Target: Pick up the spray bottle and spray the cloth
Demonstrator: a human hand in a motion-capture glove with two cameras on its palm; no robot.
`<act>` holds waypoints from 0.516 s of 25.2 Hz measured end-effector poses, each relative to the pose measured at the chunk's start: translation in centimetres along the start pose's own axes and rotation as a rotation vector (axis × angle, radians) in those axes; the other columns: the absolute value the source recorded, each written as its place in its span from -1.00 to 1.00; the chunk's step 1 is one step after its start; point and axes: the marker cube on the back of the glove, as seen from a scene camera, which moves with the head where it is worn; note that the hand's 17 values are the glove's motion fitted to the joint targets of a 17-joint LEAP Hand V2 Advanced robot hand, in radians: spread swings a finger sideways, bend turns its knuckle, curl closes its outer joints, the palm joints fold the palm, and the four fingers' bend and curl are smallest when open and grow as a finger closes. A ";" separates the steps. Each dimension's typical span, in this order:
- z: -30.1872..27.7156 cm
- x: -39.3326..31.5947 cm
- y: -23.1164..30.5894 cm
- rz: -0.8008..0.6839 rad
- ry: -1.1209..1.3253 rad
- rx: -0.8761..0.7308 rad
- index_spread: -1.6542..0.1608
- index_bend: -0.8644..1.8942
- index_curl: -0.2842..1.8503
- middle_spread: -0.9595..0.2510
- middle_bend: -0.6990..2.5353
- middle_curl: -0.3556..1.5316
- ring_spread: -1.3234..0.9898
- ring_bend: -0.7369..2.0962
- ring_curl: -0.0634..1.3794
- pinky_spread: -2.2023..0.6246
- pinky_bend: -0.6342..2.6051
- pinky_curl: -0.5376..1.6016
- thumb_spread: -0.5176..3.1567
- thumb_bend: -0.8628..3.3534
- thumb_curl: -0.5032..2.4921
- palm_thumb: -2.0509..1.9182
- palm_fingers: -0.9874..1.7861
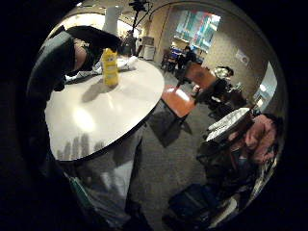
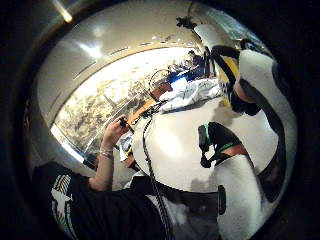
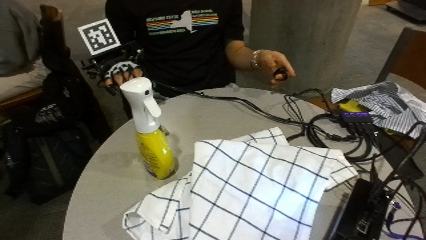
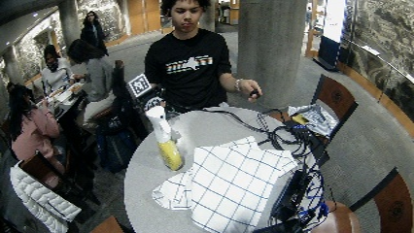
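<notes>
One yellow plastic spray bottle with white trigger head [image 3: 152,135] upright on round grey counter [image 3: 200,120], touching white checked cloth [image 3: 253,190]; black-gloved right hand [image 3: 118,70] upper left, fingers relaxed, holding nothing.

Lit evenly from overhead indoor fixtures. Soft shadow beside the spray bottle [image 3: 150,131] on the round table [image 3: 200,120]; bright glare patch on the tabletop in the little finger side palm view. Strong barrel distortion and dark rims in both palm views, with daylight flaring through the windows [image 1: 197,26].
</notes>
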 end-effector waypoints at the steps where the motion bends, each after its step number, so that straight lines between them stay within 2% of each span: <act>1: 0.0 0.0 -0.1 -0.004 0.005 0.001 0.70 -0.12 -0.63 0.53 -0.27 -0.50 0.11 -0.22 -0.76 0.58 -0.45 -0.44 -0.53 -0.41 -0.57 0.34 0.56; 6: 0.0 -0.3 -1.0 -0.056 0.010 -0.031 0.64 -0.12 -0.53 0.49 -0.25 -0.41 0.08 -0.20 -0.63 0.58 -0.47 -0.36 -0.42 -0.42 -0.53 0.38 0.53; 13: 1.3 -1.1 -1.7 -0.096 -0.012 -0.075 0.56 -0.23 -0.49 0.47 -0.28 -0.35 0.06 -0.19 -0.54 0.58 -0.46 -0.30 -0.31 -0.45 -0.49 0.39 0.47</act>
